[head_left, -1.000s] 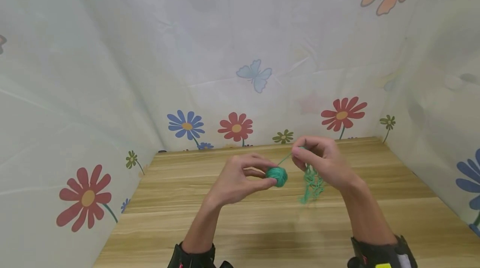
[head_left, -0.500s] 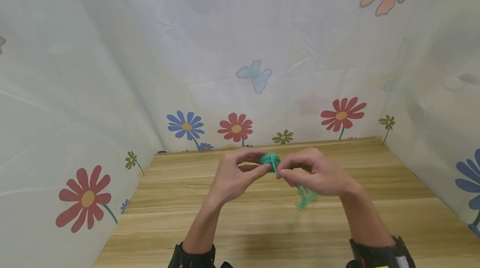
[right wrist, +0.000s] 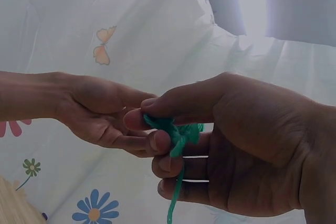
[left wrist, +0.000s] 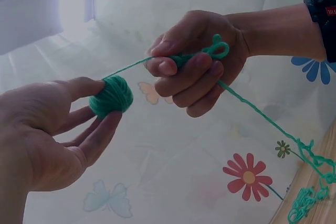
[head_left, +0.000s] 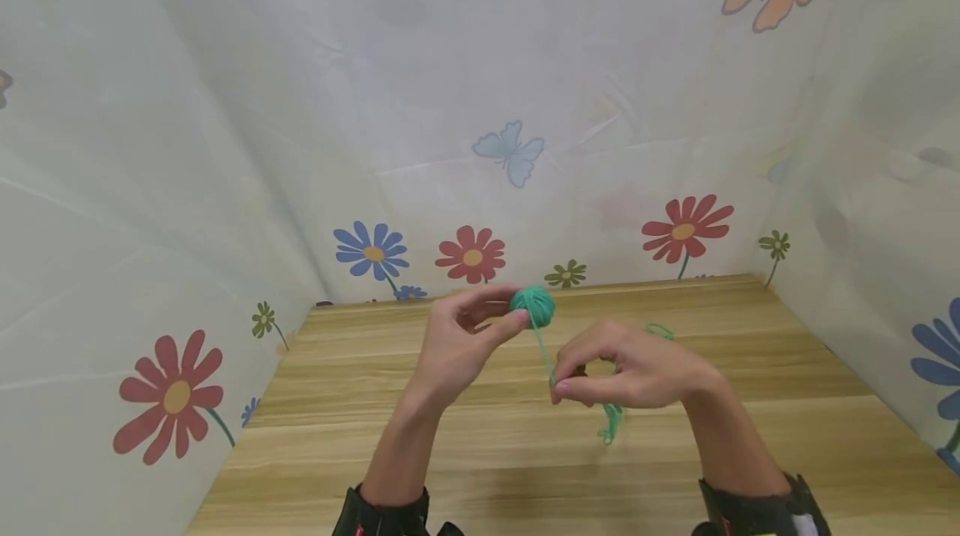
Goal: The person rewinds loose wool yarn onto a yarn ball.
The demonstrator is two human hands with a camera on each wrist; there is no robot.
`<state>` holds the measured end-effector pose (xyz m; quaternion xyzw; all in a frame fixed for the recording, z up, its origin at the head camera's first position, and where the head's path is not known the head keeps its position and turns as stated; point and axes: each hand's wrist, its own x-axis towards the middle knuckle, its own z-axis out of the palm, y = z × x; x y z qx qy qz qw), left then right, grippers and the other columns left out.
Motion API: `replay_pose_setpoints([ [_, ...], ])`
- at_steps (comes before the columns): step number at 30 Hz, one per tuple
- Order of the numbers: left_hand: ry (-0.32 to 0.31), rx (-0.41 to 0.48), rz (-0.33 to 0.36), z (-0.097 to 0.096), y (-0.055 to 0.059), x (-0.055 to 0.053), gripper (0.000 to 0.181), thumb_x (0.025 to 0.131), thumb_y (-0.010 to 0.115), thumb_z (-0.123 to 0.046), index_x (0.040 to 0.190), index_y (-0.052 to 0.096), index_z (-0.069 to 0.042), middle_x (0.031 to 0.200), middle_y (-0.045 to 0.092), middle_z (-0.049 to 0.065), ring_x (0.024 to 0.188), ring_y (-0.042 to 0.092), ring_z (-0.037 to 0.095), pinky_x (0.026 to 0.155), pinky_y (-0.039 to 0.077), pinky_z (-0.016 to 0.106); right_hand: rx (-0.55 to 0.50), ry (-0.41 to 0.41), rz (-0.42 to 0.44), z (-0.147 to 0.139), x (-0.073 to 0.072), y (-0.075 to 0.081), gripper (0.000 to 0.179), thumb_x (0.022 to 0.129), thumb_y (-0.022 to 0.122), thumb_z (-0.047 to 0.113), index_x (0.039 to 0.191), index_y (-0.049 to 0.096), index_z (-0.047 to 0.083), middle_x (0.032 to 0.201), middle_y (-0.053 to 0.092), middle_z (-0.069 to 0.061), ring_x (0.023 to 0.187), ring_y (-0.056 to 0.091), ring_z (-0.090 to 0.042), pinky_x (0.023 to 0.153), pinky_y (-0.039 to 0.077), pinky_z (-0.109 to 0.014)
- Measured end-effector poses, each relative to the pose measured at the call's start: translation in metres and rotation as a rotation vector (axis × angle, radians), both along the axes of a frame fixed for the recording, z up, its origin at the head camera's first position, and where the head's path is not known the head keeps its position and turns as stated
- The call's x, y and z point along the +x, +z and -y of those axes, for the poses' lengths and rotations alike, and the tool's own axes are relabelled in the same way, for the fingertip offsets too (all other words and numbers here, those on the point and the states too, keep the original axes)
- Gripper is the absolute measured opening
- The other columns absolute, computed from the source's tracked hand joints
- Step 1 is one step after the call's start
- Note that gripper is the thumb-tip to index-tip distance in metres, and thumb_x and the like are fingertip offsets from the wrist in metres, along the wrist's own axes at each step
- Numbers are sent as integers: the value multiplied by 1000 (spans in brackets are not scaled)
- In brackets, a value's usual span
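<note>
A small wound ball of green yarn (head_left: 534, 306) is held between the thumb and fingertips of my left hand (head_left: 457, 344), above the table. From it a taut strand (left wrist: 131, 67) runs to my right hand (head_left: 630, 365), which pinches the yarn between thumb and forefinger, lower and to the right in the head view. Some loose yarn (right wrist: 176, 134) is bunched inside the curled right fingers. More slack yarn (head_left: 611, 423) hangs below that hand, and in the left wrist view a tangled tail (left wrist: 310, 203) appears near the wood.
A wood-grain table (head_left: 360, 436) lies beneath both hands. White sheeting (head_left: 420, 61) printed with flowers and butterflies rises at the back and on both sides. Dark cameras are strapped to the wrists.
My right hand has come in from the right, passed close by the ball and dropped lower, drawing the strand down. My left hand has raised the ball slightly and shifted it left.
</note>
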<state>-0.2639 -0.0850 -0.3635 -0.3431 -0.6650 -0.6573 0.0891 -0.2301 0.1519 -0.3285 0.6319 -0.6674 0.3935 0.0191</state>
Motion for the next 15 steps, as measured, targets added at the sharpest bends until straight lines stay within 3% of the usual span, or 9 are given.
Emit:
replay_pose_setpoints([
  [4, -74, 31, 13, 3, 0, 1, 34, 95, 75, -12, 128, 71, -4, 119, 73, 12, 111, 66, 33, 95, 59, 42, 60, -53, 33, -4, -12, -12, 23, 96, 61, -10, 98, 75, 9, 67, 58, -4, 64, 53, -6, 59, 56, -23],
  [8, -152, 42, -24, 4, 1, 3, 35, 95, 74, -8, 129, 69, 0, 119, 73, 17, 111, 65, 38, 93, 60, 46, 96, -134, 101, -10, -26, -27, 22, 102, 59, -2, 104, 76, 11, 69, 60, -1, 64, 55, -9, 62, 57, -25],
  [15, -281, 12, -72, 3, 1, 5, 35, 94, 75, -6, 125, 67, 8, 117, 70, 24, 106, 66, 37, 91, 60, 51, 58, -289, 176, -12, -29, -30, 19, 103, 61, 5, 97, 75, 17, 65, 54, 2, 58, 50, -11, 52, 48, -22],
])
